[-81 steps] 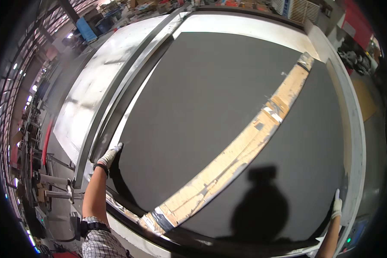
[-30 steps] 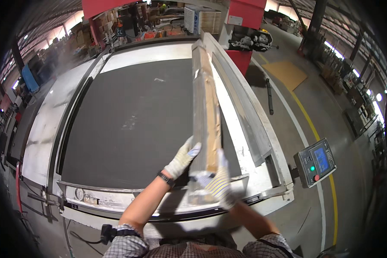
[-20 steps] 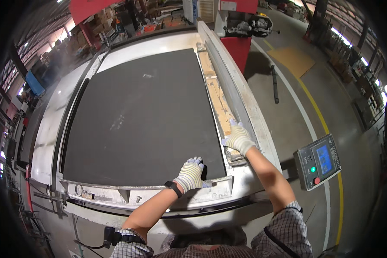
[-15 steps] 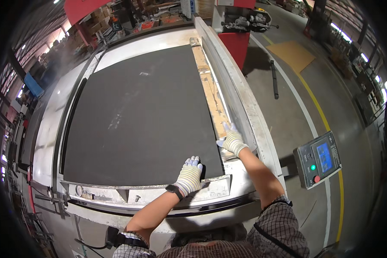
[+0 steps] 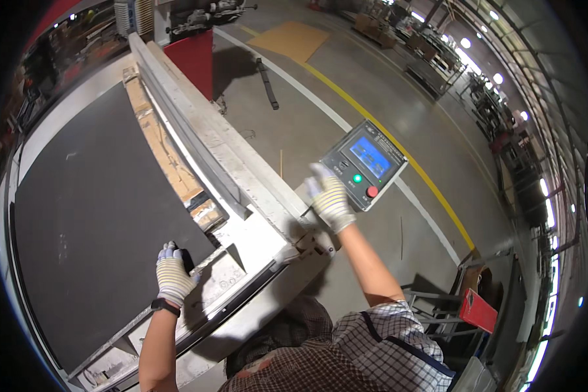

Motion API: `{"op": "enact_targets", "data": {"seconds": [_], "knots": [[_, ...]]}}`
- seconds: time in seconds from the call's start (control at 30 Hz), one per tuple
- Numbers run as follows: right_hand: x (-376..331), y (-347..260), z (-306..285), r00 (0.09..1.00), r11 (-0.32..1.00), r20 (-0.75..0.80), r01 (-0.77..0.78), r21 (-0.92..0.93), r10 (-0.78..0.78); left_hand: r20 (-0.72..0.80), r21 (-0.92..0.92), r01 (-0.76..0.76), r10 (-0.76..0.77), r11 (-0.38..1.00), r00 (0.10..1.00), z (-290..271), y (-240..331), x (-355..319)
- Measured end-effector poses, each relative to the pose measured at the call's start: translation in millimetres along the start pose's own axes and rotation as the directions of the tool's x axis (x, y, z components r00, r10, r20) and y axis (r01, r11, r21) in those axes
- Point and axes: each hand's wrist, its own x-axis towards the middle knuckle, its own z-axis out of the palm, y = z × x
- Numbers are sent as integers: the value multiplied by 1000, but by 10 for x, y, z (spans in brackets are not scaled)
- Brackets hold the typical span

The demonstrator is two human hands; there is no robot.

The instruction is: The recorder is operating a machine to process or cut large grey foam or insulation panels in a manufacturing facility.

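A large dark grey sheet (image 5: 98,196) lies on the white machine bed at the left. My left hand (image 5: 173,277), in a striped knit glove, rests on the sheet's near edge with its fingers stretched forward. Along the sheet's right side runs a worn wooden strip (image 5: 166,151), which neither hand touches. My right hand (image 5: 332,201), gloved alike, is raised beside the control box (image 5: 364,164), its fingers extended and slightly blurred. Whether they touch the box cannot be made out. The box has a lit blue screen, a glowing green button and a red knob.
A raised metal rail (image 5: 222,144) borders the bed on the right. Beyond it, a dark bar (image 5: 266,83) and a tan board (image 5: 293,40) lie on the floor. Near the lower right stands a metal frame with a red panel (image 5: 479,311).
My right hand has left the wooden strip and moved right to the control box. My left hand stays at the sheet's near edge. The view has turned to the right.
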Motion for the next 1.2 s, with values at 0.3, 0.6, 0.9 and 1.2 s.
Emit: {"op": "enact_targets", "data": {"seconds": [0.3,0.6,0.9,1.2], "knots": [[-87,2273,-847,896,825,-288,-429,-368,337,-71,88,-17,24,996,997,129,13,-26],[26,2561,-851,940,882,-239,-317,-350,243,-62,31,46,-44,998,997,13,172,49],[193,2038,-989,928,730,0,-293,-618,373,-21,73,51,-49,996,999,-272,343,23],[276,4007,-610,975,911,5,-208,-355,224,-8,-62,134,-135,989,991,-343,283,-118]]}}
